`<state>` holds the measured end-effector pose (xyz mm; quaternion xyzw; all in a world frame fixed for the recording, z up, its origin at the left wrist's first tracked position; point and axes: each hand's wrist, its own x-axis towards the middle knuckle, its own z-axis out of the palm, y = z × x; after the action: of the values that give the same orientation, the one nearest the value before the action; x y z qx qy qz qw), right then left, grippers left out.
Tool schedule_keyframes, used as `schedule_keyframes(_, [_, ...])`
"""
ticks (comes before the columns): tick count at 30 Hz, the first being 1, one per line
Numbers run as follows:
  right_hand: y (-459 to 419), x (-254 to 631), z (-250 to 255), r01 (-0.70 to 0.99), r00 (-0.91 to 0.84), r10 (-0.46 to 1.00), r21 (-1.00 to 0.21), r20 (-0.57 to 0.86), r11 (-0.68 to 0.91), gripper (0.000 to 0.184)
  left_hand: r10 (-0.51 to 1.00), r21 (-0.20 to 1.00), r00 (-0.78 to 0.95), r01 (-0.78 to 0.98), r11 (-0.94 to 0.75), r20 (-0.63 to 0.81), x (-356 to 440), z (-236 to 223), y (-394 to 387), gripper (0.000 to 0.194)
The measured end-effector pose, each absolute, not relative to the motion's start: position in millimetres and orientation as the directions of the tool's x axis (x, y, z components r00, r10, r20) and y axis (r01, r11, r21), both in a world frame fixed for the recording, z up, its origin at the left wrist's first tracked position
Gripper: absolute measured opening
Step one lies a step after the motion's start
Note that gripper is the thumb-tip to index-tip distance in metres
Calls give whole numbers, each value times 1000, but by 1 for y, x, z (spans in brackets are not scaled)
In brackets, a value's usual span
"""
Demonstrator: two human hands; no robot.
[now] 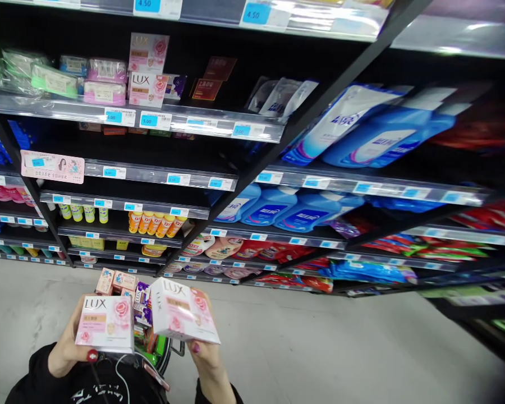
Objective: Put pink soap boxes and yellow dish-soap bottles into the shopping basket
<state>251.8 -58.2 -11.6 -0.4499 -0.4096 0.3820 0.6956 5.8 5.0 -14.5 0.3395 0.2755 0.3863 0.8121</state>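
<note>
My left hand [67,350] is closed around a white and pink LUX soap box [105,328], its printed front facing up. To its right, my right hand [206,356] grips another pink LUX soap box [185,311], tilted so that its front and one side show; it may be more than one box stacked. Both are held at chest height over a basket [167,359] with a dark rim. Purple LUX boxes [143,303] and pale orange boxes [118,280] show between and behind my hands. Most of the basket is hidden by them.
Ahead stand store shelves with price tags. Two LUX boxes [148,90] sit stacked on an upper shelf beside pink soap dishes [105,92]. Orange bottles [155,223] stand lower; blue detergent bottles [273,205] fill the right. Grey floor [311,348] lies below.
</note>
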Motion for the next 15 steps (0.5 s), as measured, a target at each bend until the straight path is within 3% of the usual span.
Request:
schedule_keyframes(3, [-68,269,-21,-24,314,923,-970,224,243,73,853,742,478,-492,457,-208,-4,-14,4,84])
schedule_keyframes(7, [-73,255,-24,62,140,985,-994,100,92,68,878,746,437,-514,424,-198,-5,-14,3,91])
schedule_keyframes(15, [-58,226,-39,-67,-15,1000,-998,16,15,75,871,907,488,-334,255,-65,16,-6,0,83])
